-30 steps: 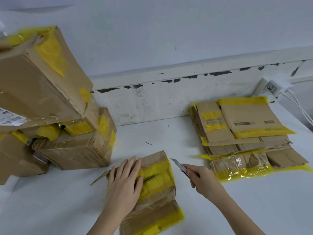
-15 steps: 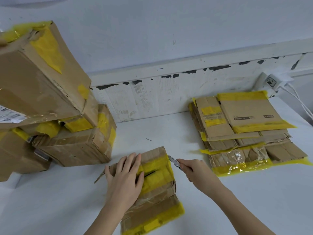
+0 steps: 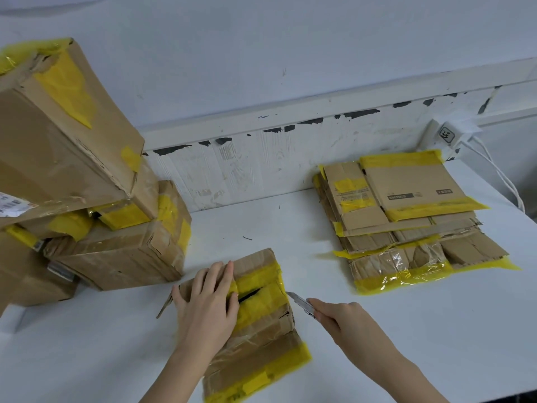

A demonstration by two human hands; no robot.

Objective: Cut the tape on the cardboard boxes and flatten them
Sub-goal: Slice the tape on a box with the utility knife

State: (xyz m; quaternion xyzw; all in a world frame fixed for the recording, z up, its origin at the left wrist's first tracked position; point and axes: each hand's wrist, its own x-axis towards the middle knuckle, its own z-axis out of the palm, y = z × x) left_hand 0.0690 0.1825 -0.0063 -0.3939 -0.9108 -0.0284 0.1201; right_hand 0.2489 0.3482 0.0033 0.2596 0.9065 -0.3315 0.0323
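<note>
Box, a small one of brown corrugated card, lies near the front middle of the tabletop and is pinned there by the left grip, whose straight fingers are pressed flat on its top, nothing being clasped. The right grip is closed round the handle of a knife, and the bare blade tip is brought just to the box's right edge, level with the seam. Whether the tip touches the tape cannot be told.

Across the top a wide band of yellow tape is laid, glossy and wrinkled, and a dark slit is seen in it where the flaps meet. Clear film, crinkled and shiny, is wrapped over the nearer part, with a further yellow strip at the nearest edge.

The box is judged light and probably empty, so it would slide on the smooth white tabletop unless held down. The card is stiff along its panels but soft at its dented corners. The tape is judged slippery under a blade, and a hold well clear of the seam would be the safer one.

Further out, a pile of taped boxes, creased and torn, is stacked at the left. Flattened boxes are laid in a stack at the right, near the scuffed white wall. A charger with white cables is plugged in beyond them.
</note>
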